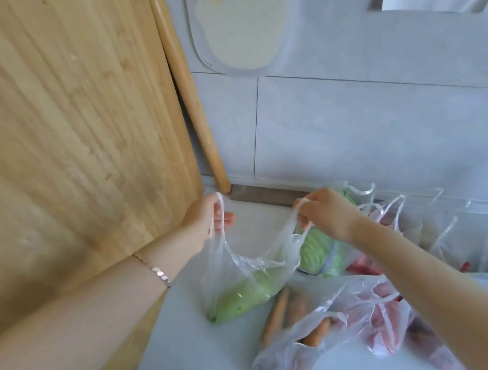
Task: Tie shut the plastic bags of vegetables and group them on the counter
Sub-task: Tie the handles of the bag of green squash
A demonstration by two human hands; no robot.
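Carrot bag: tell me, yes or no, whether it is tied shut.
No, the carrot bag lies on the counter with its handles loose and its mouth gaping.

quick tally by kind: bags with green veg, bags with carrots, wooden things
bags with green veg: 2 (gourd bag, cabbage bag)
bags with carrots: 1 (carrot bag)
wooden things: 2 (board, rolling pin)
total: 5

Wooden board cut off left; red bag contents blurred, unidentifiable.
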